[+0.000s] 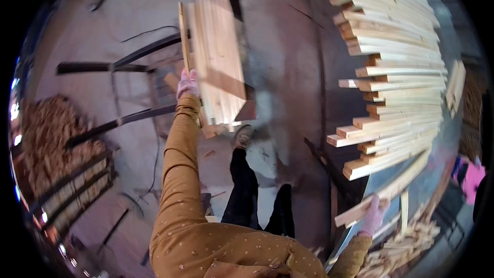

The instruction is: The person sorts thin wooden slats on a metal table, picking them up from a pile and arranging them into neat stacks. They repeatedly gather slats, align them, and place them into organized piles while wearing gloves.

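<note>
My left hand (pixel 188 83), in a pink glove, is closed on the near end of a thin wooden strip (pixel 184 36). That strip stands along the left side of a stack of pale boards (pixel 218 46), which rests on a dark metal frame. At the lower right, my right hand (pixel 374 215), gloved the same way, grips a long wooden board (pixel 396 183) near its left end. The far end of this board reaches up to a big pile of planks (pixel 396 72) with uneven ends. Some of my right fingers are hidden behind the board.
Dark metal bars (pixel 134 54) jut out left of the stack. A crate (pixel 77 180) and a brown heap (pixel 62 139) lie farther left. Cables run over the floor. Below the right-hand board is a heap of wood offcuts (pixel 401 252). A pink-clothed shape (pixel 469 180) shows at the right edge.
</note>
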Demonstrator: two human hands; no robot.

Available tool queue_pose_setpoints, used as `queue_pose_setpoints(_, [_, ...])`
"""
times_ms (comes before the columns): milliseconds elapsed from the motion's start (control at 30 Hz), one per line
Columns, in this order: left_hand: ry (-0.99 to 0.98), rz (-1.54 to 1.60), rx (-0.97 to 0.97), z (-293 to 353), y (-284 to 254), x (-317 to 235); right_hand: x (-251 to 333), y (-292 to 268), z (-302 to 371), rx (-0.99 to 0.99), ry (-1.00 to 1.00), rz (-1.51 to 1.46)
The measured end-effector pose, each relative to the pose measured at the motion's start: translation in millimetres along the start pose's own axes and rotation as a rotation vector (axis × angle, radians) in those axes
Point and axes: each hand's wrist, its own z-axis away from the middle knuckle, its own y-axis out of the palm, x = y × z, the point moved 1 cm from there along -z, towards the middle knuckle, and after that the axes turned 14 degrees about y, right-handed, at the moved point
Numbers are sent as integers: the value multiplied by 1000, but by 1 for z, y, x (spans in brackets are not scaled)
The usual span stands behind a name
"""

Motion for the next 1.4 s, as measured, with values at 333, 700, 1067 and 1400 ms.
queue_pose_setpoints(333, [335,313,-527,47,-129,16,8,3,40,-11,-40,-58])
queue_pose_setpoints(700, [-115,1359,1865,528,40,-433,-100,-34,-31,1236,332,-1720])
queue_pose_setpoints(1067, [75,991,1475,600,115,-441,-147,-116,-173,-26,-877,-160])
queue_pose_setpoints(1400, [339,846,1073,554,104,-460,-98,-160,-358,38,-397,733])
